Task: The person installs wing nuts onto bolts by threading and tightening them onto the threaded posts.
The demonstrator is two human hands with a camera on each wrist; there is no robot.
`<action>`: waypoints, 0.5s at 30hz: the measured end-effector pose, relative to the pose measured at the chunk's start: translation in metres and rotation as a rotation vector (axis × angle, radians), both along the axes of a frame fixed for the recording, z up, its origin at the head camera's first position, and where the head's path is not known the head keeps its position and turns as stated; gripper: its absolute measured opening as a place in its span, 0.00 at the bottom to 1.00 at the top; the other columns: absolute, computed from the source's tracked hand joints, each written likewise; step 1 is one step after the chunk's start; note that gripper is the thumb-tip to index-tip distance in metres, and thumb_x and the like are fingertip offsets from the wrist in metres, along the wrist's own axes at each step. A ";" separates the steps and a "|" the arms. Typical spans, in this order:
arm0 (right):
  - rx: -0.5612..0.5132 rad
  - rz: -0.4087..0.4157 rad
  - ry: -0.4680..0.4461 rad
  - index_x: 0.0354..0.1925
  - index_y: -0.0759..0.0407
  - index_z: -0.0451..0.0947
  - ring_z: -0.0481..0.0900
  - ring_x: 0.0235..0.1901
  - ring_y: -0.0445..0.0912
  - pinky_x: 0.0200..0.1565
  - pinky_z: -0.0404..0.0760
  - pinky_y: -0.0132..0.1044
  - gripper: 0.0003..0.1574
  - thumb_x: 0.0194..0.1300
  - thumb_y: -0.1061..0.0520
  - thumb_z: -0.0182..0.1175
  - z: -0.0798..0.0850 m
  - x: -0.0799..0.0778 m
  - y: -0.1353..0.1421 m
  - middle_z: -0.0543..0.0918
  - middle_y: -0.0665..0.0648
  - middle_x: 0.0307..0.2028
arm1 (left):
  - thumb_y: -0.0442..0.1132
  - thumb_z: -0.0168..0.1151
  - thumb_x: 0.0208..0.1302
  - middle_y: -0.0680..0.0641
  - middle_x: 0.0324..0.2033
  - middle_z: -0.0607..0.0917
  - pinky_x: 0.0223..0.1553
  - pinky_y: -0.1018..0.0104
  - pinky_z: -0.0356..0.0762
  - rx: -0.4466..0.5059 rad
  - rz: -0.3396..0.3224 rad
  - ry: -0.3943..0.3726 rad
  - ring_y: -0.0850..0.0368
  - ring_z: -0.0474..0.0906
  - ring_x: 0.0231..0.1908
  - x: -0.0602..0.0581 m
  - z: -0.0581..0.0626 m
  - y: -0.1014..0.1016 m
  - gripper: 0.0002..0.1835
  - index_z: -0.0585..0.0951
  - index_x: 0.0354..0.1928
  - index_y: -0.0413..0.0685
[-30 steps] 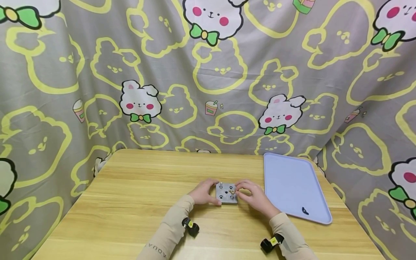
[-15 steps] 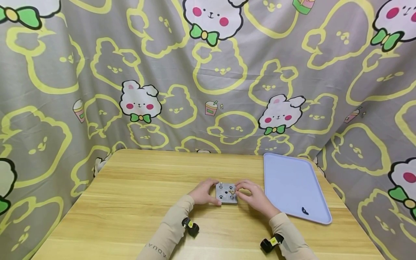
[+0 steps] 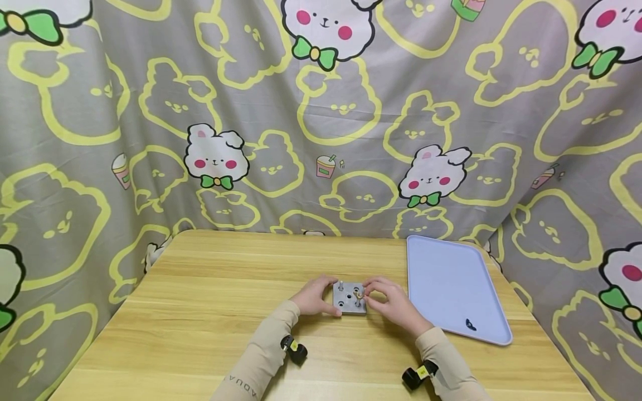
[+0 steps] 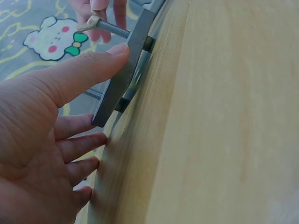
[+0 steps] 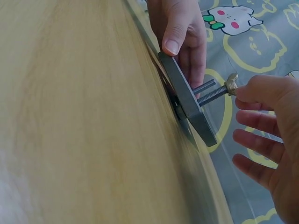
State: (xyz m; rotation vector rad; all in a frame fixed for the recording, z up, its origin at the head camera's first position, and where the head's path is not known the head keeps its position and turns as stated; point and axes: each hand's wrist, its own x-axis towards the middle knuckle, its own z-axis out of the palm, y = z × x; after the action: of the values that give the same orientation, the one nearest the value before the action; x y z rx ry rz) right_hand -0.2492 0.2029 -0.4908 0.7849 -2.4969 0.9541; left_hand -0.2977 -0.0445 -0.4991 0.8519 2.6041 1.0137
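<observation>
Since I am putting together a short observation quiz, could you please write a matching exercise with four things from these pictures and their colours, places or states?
1. wing nut
2. plate
3. tray
4. left hand

A. pale blue
B. gripping the plate
C. at the end of a threaded bolt
D. grey, with holes

Pairs: 1-C, 2-D, 3-A, 4-B

Right fingers [image 5: 259, 88] partly hide the wing nut [image 5: 231, 84]; the black piece [image 3: 470, 324] on the tray [image 3: 446, 278] is too small to identify.
</observation>
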 end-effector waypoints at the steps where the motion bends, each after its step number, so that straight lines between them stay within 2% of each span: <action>1: 0.003 0.001 -0.001 0.30 0.50 0.80 0.83 0.47 0.52 0.52 0.81 0.52 0.07 0.57 0.61 0.68 0.000 0.000 0.000 0.85 0.54 0.45 | 0.50 0.78 0.45 0.40 0.65 0.73 0.70 0.48 0.62 0.000 0.000 0.000 0.43 0.68 0.67 0.000 0.000 0.000 0.49 0.67 0.68 0.40; 15: 0.024 -0.016 0.003 0.31 0.51 0.81 0.83 0.49 0.51 0.55 0.81 0.50 0.06 0.57 0.62 0.68 0.002 0.001 -0.002 0.85 0.57 0.46 | 0.50 0.78 0.45 0.40 0.65 0.73 0.70 0.48 0.62 0.001 -0.002 0.003 0.43 0.67 0.67 0.001 0.002 0.000 0.48 0.67 0.68 0.39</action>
State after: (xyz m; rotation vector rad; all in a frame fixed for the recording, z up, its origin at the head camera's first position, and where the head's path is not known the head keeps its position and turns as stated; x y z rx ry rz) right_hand -0.2481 0.2014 -0.4892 0.7721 -2.5130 0.9180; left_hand -0.2967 -0.0447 -0.4974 0.8559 2.6052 1.0138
